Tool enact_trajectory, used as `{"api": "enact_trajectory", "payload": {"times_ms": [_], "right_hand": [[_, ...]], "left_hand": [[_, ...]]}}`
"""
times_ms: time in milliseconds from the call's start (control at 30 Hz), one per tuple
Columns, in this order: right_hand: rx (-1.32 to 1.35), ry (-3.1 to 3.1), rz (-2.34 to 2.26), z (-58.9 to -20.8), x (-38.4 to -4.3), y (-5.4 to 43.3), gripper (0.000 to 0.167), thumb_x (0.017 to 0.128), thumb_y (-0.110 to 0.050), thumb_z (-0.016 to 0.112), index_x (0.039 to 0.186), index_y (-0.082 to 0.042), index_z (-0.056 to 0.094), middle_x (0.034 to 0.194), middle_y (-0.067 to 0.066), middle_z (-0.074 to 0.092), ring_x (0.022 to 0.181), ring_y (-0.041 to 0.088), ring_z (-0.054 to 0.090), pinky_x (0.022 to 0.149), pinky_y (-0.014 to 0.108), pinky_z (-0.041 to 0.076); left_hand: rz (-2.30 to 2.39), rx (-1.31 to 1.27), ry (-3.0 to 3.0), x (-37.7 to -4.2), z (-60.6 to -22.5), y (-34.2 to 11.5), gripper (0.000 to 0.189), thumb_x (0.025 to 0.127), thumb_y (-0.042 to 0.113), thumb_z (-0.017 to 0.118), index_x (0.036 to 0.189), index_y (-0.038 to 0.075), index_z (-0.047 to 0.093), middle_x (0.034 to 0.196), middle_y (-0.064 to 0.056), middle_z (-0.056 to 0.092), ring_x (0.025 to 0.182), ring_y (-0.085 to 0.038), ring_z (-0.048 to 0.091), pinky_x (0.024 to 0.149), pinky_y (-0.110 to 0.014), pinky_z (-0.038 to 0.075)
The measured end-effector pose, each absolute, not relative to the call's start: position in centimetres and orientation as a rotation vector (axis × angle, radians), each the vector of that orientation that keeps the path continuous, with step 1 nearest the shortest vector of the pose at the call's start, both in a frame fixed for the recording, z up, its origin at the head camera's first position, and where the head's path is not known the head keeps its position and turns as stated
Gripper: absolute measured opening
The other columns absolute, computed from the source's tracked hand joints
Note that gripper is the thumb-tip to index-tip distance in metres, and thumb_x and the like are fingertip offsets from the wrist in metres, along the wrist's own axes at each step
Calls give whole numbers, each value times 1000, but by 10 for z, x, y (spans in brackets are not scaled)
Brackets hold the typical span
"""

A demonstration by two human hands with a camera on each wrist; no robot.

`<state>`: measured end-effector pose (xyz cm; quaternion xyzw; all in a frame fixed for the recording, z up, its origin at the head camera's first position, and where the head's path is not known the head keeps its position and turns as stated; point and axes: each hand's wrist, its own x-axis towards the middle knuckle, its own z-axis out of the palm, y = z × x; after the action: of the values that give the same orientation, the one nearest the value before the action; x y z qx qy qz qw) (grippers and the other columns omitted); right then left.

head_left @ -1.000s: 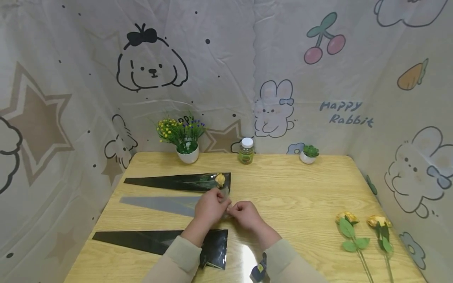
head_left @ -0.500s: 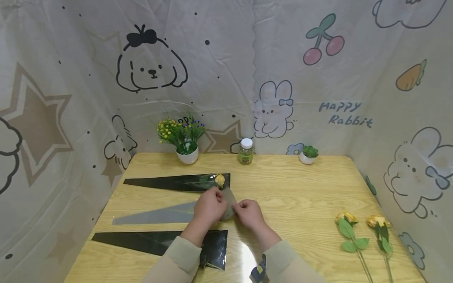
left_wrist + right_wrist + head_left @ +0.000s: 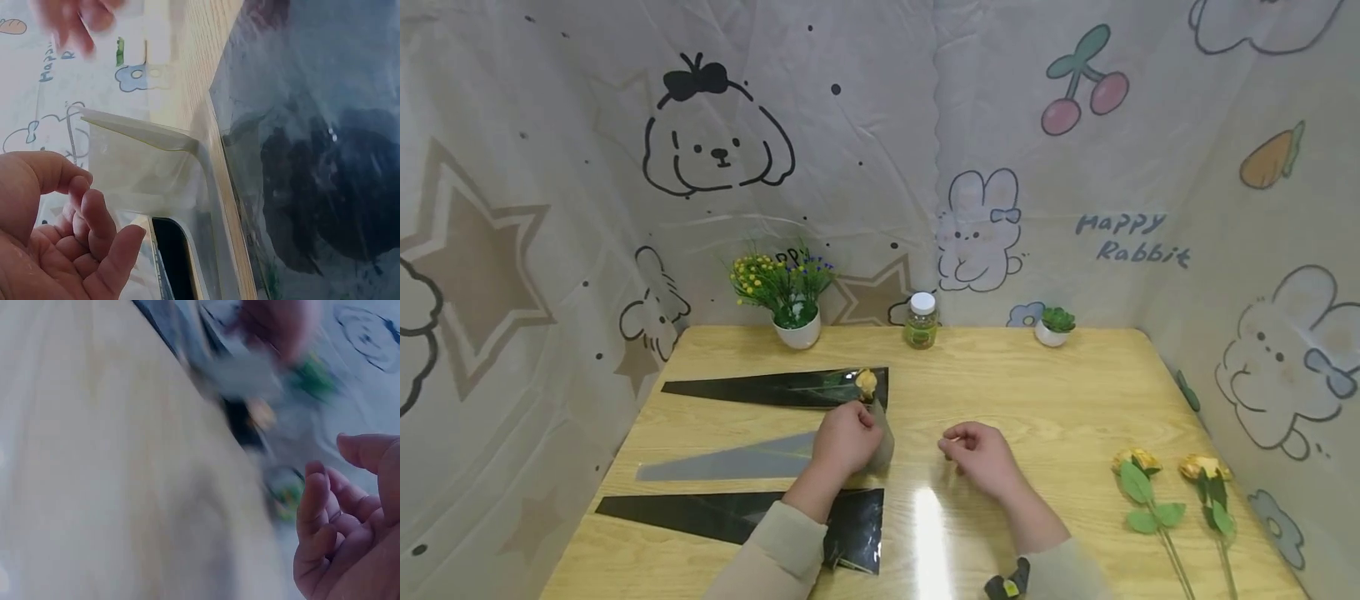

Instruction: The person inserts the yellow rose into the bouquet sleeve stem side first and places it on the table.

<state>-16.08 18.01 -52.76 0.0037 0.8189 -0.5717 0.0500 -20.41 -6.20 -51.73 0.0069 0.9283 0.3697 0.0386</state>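
Note:
A long, tapering grey translucent flower sleeve [image 3: 730, 457] lies across the left half of the table. My left hand [image 3: 847, 437] pinches its wide end, with thumb and fingertips together at the edge. In the left wrist view, the film of that sleeve [image 3: 144, 172] stands up from the table, its mouth spread. My right hand [image 3: 985, 460] hovers apart to the right, fingers loosely bent; the right wrist view shows a gap between thumb and fingers, nothing in it. Just behind the left hand, a yellow rose [image 3: 866, 384] lies at the wide end of a black sleeve [image 3: 752, 387].
Another black sleeve [image 3: 692, 510] lies in front, partly under the left forearm. Two yellow roses with green leaves [image 3: 1153, 517] lie at the right. Along the back edge stand a potted plant [image 3: 797, 329], a white-capped jar [image 3: 922, 323] and a small succulent [image 3: 1054, 327].
My right hand has let go of the sleeve's edge and moved right, away from it. The left hand stays at the sleeve, whose narrow tip has swung toward the front.

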Motion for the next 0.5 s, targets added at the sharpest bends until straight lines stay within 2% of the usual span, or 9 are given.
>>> {"api": "enact_trajectory", "payload": {"times_ms": [167,267,433,500], "right_hand": [[151,2807,-1472,-502,-136,256,29,101,-14,74,120,7,72,91,9,71,77,20,66,63,28,54],[314,2965,-1217,-493,-110,302,33,103,-22,72,124,4,73,100,12,74,85,23,70,65,30,54],[624,2966,-889,-496,-73,361,44,105,-30,67,130,5,68,108,20,74,80,24,69,60,35,50],[703,2927,-794,-502,-65,376,47,104,-31,67,132,8,66,109,23,73,80,29,69,64,42,52]], "left_hand": [[1139,10,2830,-204,-518,-64,5,88,17,70,88,14,67,83,-1,64,73,-19,59,64,-37,50],[1132,25,2815,-203,-519,-64,4,89,18,69,89,14,67,85,0,64,73,-19,59,63,-37,50],[1110,38,2839,-205,-520,-65,4,89,19,68,88,15,67,84,1,64,71,-18,59,62,-37,49],[1107,29,2845,-206,-519,-65,4,89,20,67,89,16,67,83,1,64,71,-18,59,61,-36,48]]}}
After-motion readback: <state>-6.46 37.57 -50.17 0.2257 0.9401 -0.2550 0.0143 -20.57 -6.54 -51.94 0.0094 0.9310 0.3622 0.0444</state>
